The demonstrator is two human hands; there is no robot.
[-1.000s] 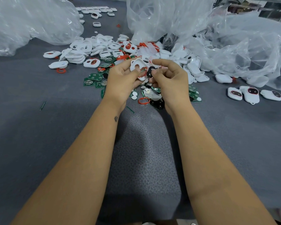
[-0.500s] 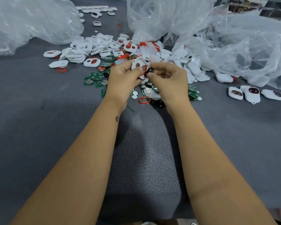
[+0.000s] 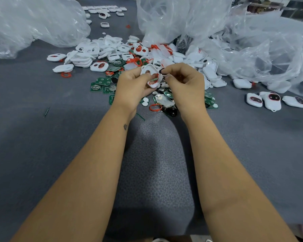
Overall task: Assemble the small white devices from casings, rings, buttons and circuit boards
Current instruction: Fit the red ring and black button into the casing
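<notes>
My left hand grips a white casing while my right hand pinches a black button, which I judge must next seat into its opening.

I can read no text, label, brand or number anywhere in front of me. The green circuit boards on the grey table carry only pale round pads, with any printing too small to make out. The one sign I see is a small dark mark on my left forearm, blurred beyond telling its shape.
</notes>
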